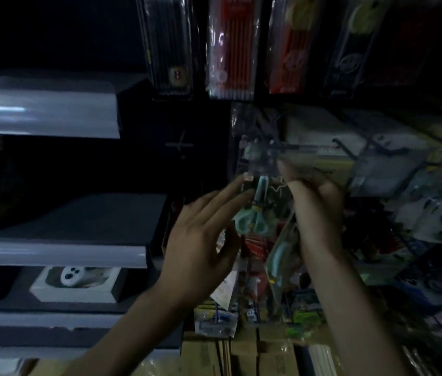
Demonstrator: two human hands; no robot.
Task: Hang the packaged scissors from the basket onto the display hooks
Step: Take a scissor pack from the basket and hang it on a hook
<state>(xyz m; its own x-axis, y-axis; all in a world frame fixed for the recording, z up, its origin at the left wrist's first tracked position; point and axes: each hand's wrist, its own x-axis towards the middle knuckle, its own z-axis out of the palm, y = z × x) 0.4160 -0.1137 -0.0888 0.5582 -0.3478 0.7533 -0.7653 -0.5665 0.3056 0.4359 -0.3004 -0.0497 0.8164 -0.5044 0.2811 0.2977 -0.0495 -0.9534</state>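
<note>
Packaged scissors (259, 210): between both hands, upright; blades up, teal handles down.
Left hand (200, 234): grip spread, fingertips touching its left edge.
Right hand (317, 207): grip pinching its right side.

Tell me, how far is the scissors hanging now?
Done: no hung scissors show clearly in the dim view. In hand: the right hand grips a teal scissors pack, the left hand touches its top with straight fingers; a second pack seems to hang lower in that grip. Left: both go onto the display hooks.
</note>
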